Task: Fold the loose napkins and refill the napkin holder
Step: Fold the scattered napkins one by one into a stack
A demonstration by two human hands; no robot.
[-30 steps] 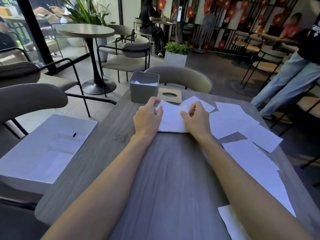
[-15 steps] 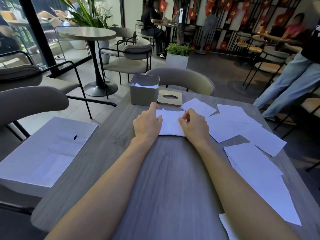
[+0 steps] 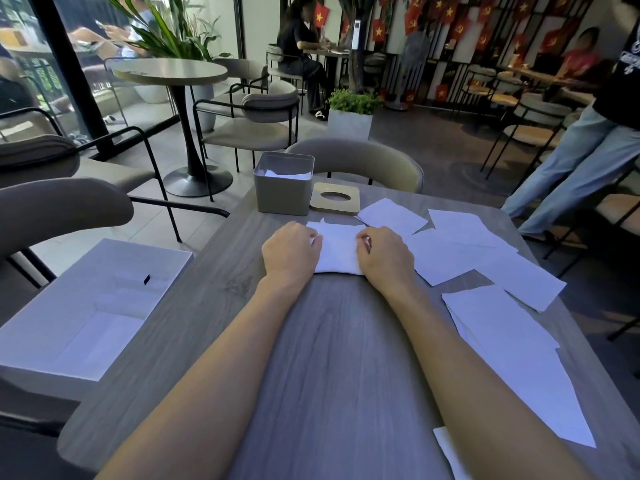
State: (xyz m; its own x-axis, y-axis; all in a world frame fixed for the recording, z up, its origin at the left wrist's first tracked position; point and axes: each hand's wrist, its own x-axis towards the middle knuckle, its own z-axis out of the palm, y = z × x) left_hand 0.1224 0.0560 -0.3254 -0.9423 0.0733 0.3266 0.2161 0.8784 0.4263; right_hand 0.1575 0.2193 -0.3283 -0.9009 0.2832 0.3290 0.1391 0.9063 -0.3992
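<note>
A white napkin (image 3: 337,249) lies folded on the wooden table (image 3: 332,358), between my two hands. My left hand (image 3: 290,250) pinches its left edge and my right hand (image 3: 386,253) presses its right edge, fingers curled. Beyond them stands the grey square napkin holder (image 3: 283,188) with white napkins inside. Its tan lid (image 3: 335,199) with an oval hole lies flat beside it on the right. Several loose napkins (image 3: 453,251) are spread over the right side of the table, and a larger sheet (image 3: 512,348) lies nearer me.
A white open box (image 3: 83,313) sits on a chair at the left. A grey chair back (image 3: 356,164) stands behind the table's far edge. A person in jeans (image 3: 575,161) stands at the right. Other tables, chairs and seated people fill the room beyond.
The raised upper flap of the napkin has been laid down flat. Both hands have slid slightly toward each other along its sides.
</note>
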